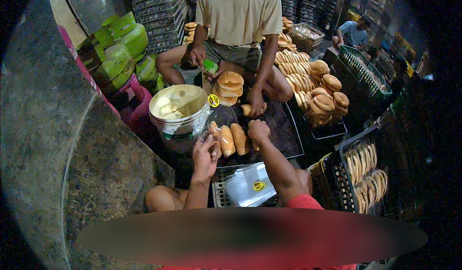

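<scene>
roll partly hidden by right hand, co-worker cut off at top edge

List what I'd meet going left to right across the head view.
Green gas cylinders, white bucket, left hand, bread rolls between the hands, right hand, bread pile, black crate holding more bread.

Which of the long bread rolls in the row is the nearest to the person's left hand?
The leftmost roll, right by the left hand; the other rolls lie farther to the right.
</scene>
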Available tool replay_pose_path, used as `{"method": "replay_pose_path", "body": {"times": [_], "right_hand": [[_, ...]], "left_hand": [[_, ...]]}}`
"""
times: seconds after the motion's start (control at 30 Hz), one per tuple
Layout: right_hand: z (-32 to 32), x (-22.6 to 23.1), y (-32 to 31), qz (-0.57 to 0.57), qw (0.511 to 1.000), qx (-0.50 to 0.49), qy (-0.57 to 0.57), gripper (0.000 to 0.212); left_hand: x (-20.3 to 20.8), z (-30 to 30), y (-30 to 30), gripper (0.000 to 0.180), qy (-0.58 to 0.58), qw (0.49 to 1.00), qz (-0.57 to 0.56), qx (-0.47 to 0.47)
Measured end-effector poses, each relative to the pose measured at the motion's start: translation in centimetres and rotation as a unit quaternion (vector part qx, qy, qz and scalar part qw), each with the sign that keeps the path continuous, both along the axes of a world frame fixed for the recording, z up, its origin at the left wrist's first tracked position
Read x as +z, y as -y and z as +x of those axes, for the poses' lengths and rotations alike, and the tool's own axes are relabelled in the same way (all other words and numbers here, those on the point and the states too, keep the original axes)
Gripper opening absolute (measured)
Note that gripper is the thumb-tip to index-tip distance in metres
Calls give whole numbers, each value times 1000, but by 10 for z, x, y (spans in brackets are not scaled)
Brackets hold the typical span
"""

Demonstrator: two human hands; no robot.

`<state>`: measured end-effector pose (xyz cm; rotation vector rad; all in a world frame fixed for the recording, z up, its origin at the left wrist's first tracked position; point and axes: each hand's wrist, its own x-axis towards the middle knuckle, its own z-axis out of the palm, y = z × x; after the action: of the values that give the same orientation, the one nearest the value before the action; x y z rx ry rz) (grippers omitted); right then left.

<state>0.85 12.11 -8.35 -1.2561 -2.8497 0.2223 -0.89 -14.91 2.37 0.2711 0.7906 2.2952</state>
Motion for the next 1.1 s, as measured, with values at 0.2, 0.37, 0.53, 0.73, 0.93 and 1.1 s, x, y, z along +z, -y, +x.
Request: {"method": "replay_pose_path", "body": {"times": [0.2, 0.37, 0.53, 0.73, 0.93, 1.1], "right_hand": [[82, 38, -11, -244, 877, -47, -411, 53], [136, 54, 65, -277, 685, 30, -674, 68], [184, 67, 74, -471, 658, -111, -577, 55], [197, 76, 58, -454, 671, -72, -582, 43], [190, 76, 78, -443, 634, -121, -622, 43], [199, 78, 85, -513, 616, -84, -593, 44]], "left_hand": [[-44, 7, -37, 19, 124, 987, -26, 101], [-67, 45, -108, 33, 196, 974, -108, -15], [-69, 70, -125, 29, 53, 985, -149, 70], [-71, 57, -111, 31, 104, 971, -151, 151], [-74, 73, -113, 28, 146, 970, -172, 95], [-68, 70, -102, 21, 161, 956, -187, 159]]}}
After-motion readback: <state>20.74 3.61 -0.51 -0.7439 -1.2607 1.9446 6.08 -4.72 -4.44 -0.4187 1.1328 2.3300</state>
